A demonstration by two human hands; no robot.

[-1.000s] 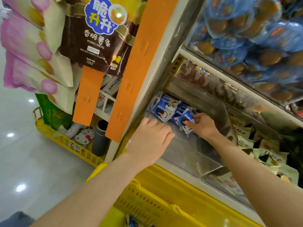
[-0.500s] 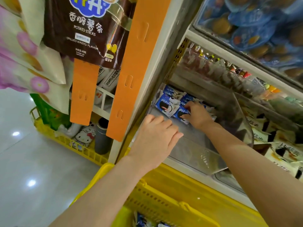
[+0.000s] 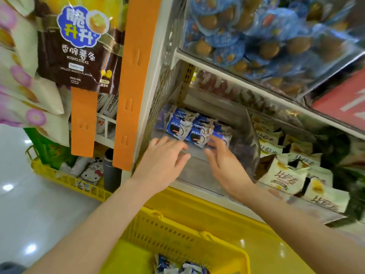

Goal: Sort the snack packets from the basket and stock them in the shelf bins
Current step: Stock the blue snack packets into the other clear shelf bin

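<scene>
Both hands reach into the clear bin (image 3: 250,139). The left hand (image 3: 162,163) hovers with fingers loosely spread, holding nothing. The right hand (image 3: 227,165), blurred, has straight fingers near the blue packets (image 3: 183,129) stacked at the bin's back. More packets lie in the yellow basket (image 3: 177,232) below.
</scene>
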